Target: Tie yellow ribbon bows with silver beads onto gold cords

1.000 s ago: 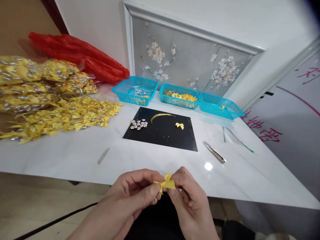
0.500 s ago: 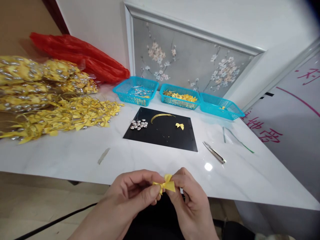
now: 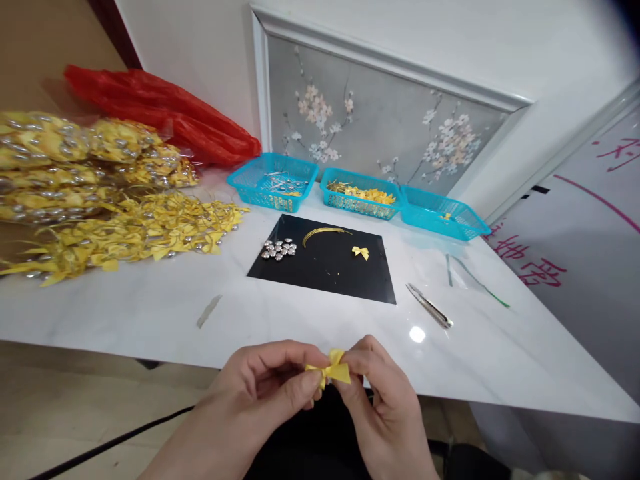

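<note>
Near the table's front edge, a yellow ribbon bow (image 3: pixel 336 371) is pinched between both hands. My left hand (image 3: pixel 273 387) grips its left side with thumb and forefinger. On the right side, the thumb and fingers of my right hand (image 3: pixel 377 393) close on the bow, partly hiding it. Beyond them lies a black mat (image 3: pixel 320 273) bearing a cluster of silver beads (image 3: pixel 279 249), a small bundle of gold wire ties (image 3: pixel 325 231) and another yellow bow (image 3: pixel 360 253).
Thread snips (image 3: pixel 430 307) lie right of the mat. Behind stand three blue baskets: one with white and silver bits (image 3: pixel 273 198), one with yellow bows (image 3: pixel 359 208), one with a small yellow piece (image 3: pixel 445 227). Finished-looking yellow bow strands (image 3: pixel 145 230) and a red bag (image 3: pixel 165 110) occupy the left.
Both hands keep the same pinch on the bow, with hardly any movement. The whole view has shifted very slightly.
</note>
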A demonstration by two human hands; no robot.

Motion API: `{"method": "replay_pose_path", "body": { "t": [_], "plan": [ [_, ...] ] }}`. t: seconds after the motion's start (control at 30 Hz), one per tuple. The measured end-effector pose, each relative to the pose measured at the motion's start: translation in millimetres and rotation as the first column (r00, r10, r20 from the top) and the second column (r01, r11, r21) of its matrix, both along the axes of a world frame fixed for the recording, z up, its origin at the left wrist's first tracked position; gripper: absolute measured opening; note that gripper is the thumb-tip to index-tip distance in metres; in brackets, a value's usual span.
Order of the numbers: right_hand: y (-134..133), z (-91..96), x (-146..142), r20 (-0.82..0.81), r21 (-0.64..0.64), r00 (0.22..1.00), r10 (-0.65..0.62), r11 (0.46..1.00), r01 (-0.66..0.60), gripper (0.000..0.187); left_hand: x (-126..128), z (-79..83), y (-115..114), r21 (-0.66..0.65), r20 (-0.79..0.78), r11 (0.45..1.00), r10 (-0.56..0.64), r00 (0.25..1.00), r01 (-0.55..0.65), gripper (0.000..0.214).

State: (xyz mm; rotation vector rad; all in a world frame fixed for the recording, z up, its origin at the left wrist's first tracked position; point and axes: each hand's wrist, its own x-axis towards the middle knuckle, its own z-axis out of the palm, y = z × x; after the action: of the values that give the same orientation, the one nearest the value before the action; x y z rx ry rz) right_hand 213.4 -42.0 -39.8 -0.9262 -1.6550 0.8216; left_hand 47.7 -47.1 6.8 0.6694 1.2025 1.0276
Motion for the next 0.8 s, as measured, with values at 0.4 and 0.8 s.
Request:
{"method": "replay_pose_path", "body": {
  "t": [0.4, 0.8],
  "plan": [
    [-1, -1.3, -2, -0.047, -0.059, 0.996, -0.079, 0.995, 0.076, 0.016, 0, -2.0, 3, 0.163, -0.222, 0.981, -0.071, 0.973, 0.109, 0.01],
    [-1, 15.9, -5, 0.291, 0.464, 0.892, -0.345, 0.867, 0.184, 0.025, 1, -7.8, 13, 0.432, -0.601, 0.861, 0.053, 0.798, 0.268, 0.015]
  ]
}}
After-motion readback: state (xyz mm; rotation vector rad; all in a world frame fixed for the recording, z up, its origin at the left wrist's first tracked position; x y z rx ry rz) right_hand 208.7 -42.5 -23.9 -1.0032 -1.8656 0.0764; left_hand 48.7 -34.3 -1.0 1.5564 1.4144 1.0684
